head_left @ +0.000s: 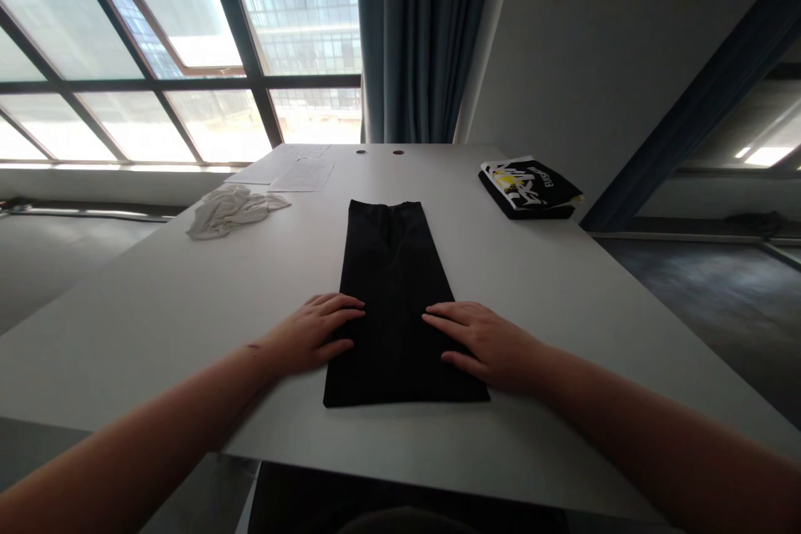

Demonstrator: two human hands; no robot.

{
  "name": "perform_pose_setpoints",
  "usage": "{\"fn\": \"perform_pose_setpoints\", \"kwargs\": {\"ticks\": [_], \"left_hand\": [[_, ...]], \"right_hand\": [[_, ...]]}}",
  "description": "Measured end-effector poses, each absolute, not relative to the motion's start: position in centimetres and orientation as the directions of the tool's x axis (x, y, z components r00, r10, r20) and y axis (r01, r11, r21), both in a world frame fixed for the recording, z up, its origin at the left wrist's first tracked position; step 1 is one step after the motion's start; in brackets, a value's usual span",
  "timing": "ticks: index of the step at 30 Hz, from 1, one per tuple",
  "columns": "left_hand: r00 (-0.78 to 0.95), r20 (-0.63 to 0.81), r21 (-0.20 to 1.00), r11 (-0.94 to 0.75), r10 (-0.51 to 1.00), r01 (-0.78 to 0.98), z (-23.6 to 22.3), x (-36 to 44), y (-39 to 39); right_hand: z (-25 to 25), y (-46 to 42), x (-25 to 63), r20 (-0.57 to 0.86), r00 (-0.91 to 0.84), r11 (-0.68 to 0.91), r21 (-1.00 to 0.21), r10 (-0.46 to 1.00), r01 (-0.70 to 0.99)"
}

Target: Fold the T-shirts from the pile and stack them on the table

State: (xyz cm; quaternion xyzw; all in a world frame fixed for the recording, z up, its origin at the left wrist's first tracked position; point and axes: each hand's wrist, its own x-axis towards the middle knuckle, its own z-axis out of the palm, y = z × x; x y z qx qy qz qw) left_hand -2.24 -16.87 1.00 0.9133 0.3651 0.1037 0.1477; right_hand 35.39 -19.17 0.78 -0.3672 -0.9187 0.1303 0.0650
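Observation:
A long black piece of folded cloth (397, 267) lies flat on the white table in front of me, narrower at its far end, with a crease near the top middle. My left hand (319, 329) rests palm down on its left edge, fingers spread and pointing inward. On the opposite edge, my right hand (485, 342) lies the same way, its fingers stretched over the fabric. Neither hand grips the cloth. Whether it is a garment, I cannot tell for certain.
A crumpled off-white cloth (231, 210) lies at the back left, near paper sheets (304, 171). Toward the back right sits a stack of folded black, white and yellow clothes (531, 188). The white table (156, 334) ends close in front of me. A blue curtain (425, 33) hangs behind.

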Motion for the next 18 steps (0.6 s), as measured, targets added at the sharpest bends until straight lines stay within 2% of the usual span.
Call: {"fn": "perform_pose_setpoints", "kwargs": {"ticks": [5, 7, 10, 12, 15, 18], "left_hand": [[0.775, 0.064, 0.427, -0.720, 0.628, 0.548, 1.6, -1.7, -13.2], [0.740, 0.102, 0.420, -0.703, 0.665, 0.574, 1.4, -1.3, -11.4], [0.588, 0.187, 0.325, -0.614, 0.787, 0.719, 0.5, -0.5, -7.2], [0.432, 0.209, 0.269, -0.477, 0.877, 0.837, -0.2, 0.1, -3.3], [0.244, 0.151, 0.268, -0.277, 0.958, 0.923, -0.8, 1.0, 2.8], [0.181, 0.154, 0.312, -0.221, 0.971, 0.924, -0.9, 1.9, 7.6]], "right_hand": [[0.4, -17.3, 35.1, 0.136, -0.709, 0.696, -0.389, 0.692, 0.604], [-0.1, -16.2, 35.2, 0.172, -0.708, 0.705, -0.402, 0.684, 0.584], [-1.2, -12.2, 35.5, 0.229, -0.645, 0.680, -0.355, 0.729, 0.642], [-2.0, -7.8, 35.4, 0.269, -0.539, 0.601, -0.311, 0.799, 0.736], [-2.6, -0.2, 34.5, 0.229, -0.407, 0.460, -0.268, 0.884, 0.847], [-2.6, 6.2, 33.2, 0.149, -0.342, 0.371, -0.257, 0.928, 0.892]]}}
